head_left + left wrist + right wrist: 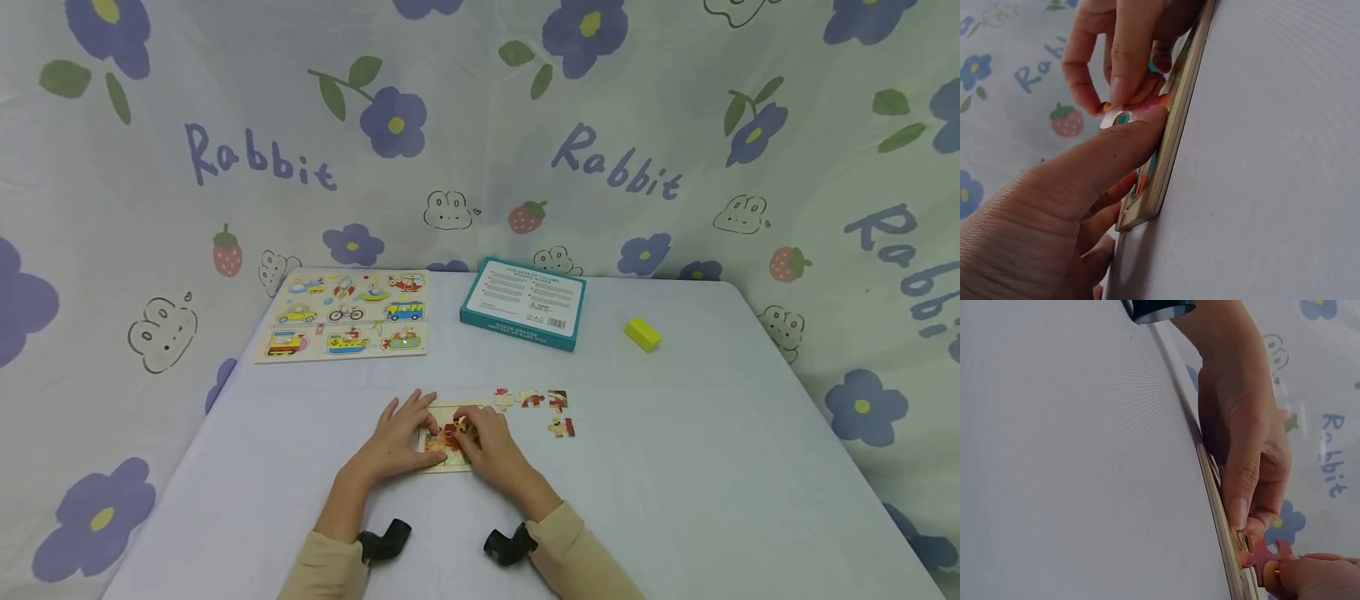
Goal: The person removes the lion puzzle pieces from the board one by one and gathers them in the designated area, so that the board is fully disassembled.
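- Only the head view takes in the whole table (720,467): a jigsaw tray (444,469) lies at lower centre, with four loose jigsaw pieces (532,399) just right of it.
- That view alone also shows the vehicle puzzle board (317,326) at left of centre, the teal box (522,302) near the middle and the yellow block (642,333) at right of centre.
- The right wrist view, at lower right, gives the outline of the held jigsaw piece (1263,557), red-pink with rounded knobs; in the head view fingers partly cover it.
- Both wrist views show the tray's layered wooden edge, which the head view hardly reveals.
- The right hand (491,446) has its grip closed in a pinch, thumb against fingers, on that piece, at the tray's surface.
- The left hand (401,437) clenches nothing: in the head view its fingers spread over the tray's left side.
- In the left wrist view its thumb (1110,150) stretches across to the tray; whether it touches the piece, I cannot tell.
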Demonstrator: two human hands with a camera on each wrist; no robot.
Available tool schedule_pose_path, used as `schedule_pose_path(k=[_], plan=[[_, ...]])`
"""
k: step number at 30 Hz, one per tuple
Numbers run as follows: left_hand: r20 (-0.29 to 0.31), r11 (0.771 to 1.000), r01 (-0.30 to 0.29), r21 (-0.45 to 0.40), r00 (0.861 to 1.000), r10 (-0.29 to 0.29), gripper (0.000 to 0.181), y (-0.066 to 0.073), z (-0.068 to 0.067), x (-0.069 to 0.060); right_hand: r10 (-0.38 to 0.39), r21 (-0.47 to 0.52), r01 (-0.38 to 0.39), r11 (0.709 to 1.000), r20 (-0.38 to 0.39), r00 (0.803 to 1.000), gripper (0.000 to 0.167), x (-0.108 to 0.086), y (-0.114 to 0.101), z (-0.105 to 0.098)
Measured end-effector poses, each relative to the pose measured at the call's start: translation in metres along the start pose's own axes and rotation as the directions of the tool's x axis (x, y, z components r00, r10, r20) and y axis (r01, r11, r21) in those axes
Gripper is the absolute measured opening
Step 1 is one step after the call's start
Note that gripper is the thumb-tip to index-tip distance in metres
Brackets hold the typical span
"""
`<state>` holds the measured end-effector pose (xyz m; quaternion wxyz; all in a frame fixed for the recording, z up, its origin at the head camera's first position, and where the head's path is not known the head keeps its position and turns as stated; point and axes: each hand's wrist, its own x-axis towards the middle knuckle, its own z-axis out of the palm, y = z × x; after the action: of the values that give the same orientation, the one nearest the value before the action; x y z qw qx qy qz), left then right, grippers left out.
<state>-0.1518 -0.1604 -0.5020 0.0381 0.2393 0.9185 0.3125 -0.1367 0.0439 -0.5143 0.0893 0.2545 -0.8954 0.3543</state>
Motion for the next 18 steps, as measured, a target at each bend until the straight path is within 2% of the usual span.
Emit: schedule_pose_path(k=[3, 6, 12, 18], plan=[[0.001, 1.0, 0.001, 0.001, 1.0, -0.001, 0.039, -0.0003, 0.0, 0.0006, 0.002, 0.043, 0.0, 0.999, -0.036, 0.999, 0.016, -0.0001, 0.0019, 0.0005], [0.002, 1.0, 0.0, 0.006, 1.0, 0.0, 0.039, 0.0008, -0.0009, 0.0006, -0.004, 0.057, 0.008, 0.998, -0.066, 0.998, 0.014, -0.0004, 0.003, 0.0005], [-0.003, 1.0, -0.001, 0.015, 1.0, 0.001, 0.043, 0.0005, 0.0006, -0.0004, -0.026, 0.052, 0.031, 0.998, -0.109, 0.994, 0.022, -0.0023, 0.0036, -0.0008], [-0.012, 1.0, -0.009, 0.019, 1.0, 0.009, 0.054, -0.0002, 0.002, -0.0017, -0.004, 0.068, 0.011, 0.998, -0.111, 0.994, 0.024, -0.004, 0.0042, -0.0016]])
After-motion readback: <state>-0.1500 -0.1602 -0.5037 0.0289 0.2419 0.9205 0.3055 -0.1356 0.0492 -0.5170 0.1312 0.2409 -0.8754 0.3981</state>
